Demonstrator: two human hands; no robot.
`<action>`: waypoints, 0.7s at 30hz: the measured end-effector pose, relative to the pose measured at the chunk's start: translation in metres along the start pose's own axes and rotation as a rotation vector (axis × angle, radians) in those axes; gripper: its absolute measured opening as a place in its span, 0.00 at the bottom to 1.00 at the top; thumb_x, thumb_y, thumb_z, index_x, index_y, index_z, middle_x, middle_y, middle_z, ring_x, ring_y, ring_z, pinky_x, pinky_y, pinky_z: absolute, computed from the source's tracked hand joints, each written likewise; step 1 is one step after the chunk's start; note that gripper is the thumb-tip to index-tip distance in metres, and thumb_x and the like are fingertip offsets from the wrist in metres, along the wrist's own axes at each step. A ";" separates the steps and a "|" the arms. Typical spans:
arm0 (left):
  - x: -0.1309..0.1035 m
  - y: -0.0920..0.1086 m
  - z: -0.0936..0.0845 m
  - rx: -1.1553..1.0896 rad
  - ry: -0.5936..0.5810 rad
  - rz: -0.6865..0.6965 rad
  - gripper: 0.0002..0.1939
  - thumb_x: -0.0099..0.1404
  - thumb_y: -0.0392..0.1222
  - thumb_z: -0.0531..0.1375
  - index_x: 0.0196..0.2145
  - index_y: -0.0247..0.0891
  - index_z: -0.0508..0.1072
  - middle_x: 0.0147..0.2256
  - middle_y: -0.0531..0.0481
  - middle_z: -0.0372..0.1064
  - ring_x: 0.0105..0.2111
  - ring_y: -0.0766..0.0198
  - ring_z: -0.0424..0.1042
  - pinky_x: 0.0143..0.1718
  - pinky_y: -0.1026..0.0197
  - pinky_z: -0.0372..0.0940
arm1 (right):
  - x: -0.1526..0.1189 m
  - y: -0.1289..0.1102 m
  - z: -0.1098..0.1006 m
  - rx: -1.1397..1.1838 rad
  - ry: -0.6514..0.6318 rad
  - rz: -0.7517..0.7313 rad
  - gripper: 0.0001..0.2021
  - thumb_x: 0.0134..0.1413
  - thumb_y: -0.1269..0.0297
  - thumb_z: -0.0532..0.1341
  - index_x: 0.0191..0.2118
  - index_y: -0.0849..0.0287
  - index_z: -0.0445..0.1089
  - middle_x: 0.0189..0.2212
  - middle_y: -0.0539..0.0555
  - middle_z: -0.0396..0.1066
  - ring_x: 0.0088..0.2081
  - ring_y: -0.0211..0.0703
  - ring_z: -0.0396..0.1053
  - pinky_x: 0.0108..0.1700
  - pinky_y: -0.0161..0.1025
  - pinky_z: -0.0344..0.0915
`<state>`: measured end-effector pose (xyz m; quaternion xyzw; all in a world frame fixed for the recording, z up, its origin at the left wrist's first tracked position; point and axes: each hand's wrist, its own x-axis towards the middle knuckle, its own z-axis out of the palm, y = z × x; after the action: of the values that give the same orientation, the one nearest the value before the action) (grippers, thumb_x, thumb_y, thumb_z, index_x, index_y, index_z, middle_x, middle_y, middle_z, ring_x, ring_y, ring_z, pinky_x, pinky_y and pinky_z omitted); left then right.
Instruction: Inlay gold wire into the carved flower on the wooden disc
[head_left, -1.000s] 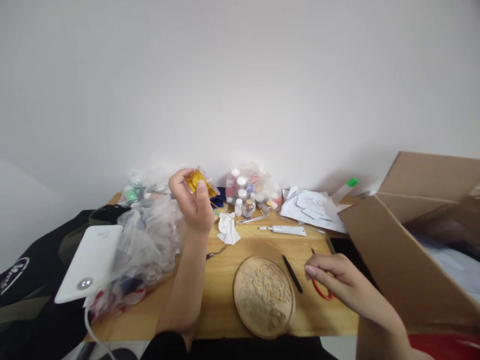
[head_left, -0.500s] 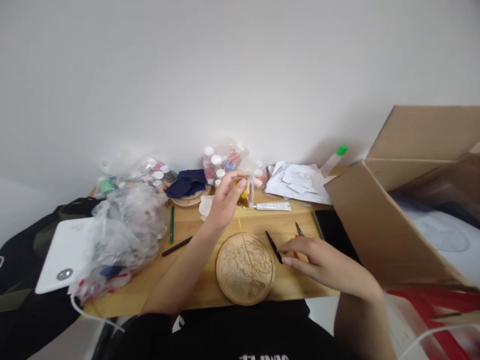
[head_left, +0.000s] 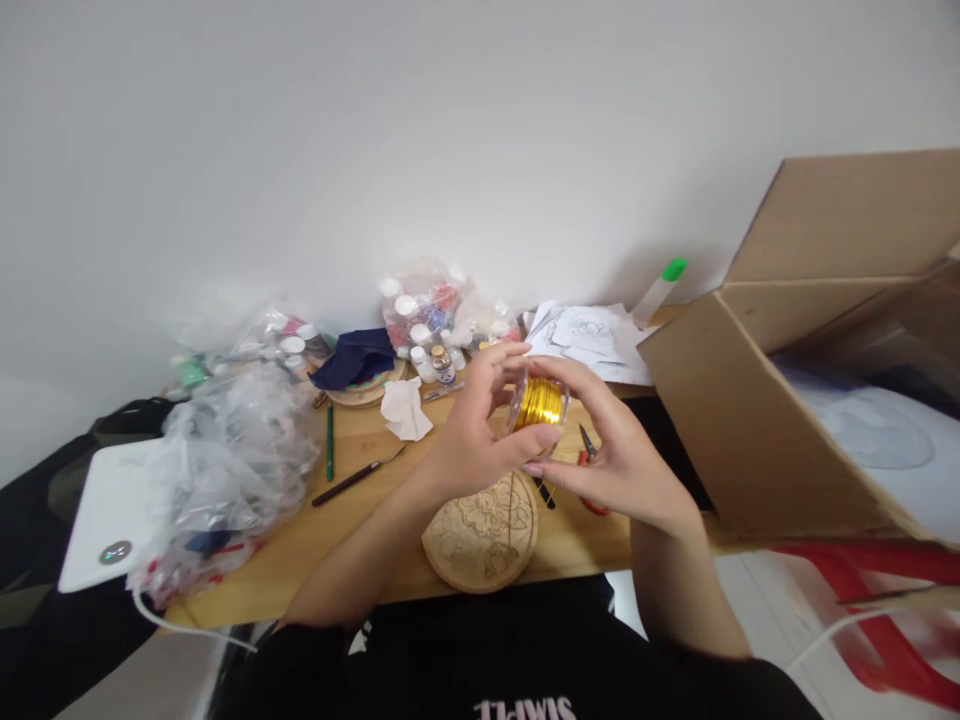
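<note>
Left hand (head_left: 480, 435) and right hand (head_left: 619, 450) grasp a clear plastic spool of glossy gold wire (head_left: 540, 403) above the desk (head_left: 367, 425).
A thin strand (head_left: 512, 510) looks drawn off (most wire appears wound), crossing before the round wooden disc (head_left: 480, 548); carved floral lines show, but how much work is left cannot be told. Beyond lies crumpled white tissue (head_left: 406, 408).

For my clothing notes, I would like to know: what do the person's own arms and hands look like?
The left hand and the right hand are bare, with no gloves, rings or bracelets visible. Both forearms are bare up to the black fabric sleeves of a black shirt with pale lettering.
</note>
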<state>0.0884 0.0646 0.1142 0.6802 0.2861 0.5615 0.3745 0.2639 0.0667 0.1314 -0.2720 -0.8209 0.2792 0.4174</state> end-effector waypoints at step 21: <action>-0.031 0.031 -0.006 0.211 0.079 -0.182 0.34 0.66 0.59 0.61 0.65 0.51 0.56 0.64 0.41 0.56 0.63 0.49 0.61 0.61 0.43 0.61 | -0.004 0.000 0.004 -0.245 0.094 -0.112 0.29 0.55 0.65 0.66 0.61 0.53 0.59 0.58 0.59 0.67 0.60 0.51 0.66 0.60 0.50 0.67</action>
<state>0.0756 0.0235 0.1234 0.6643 0.4184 0.5186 0.3387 0.2625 0.0633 0.1277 -0.2873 -0.8424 0.1402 0.4339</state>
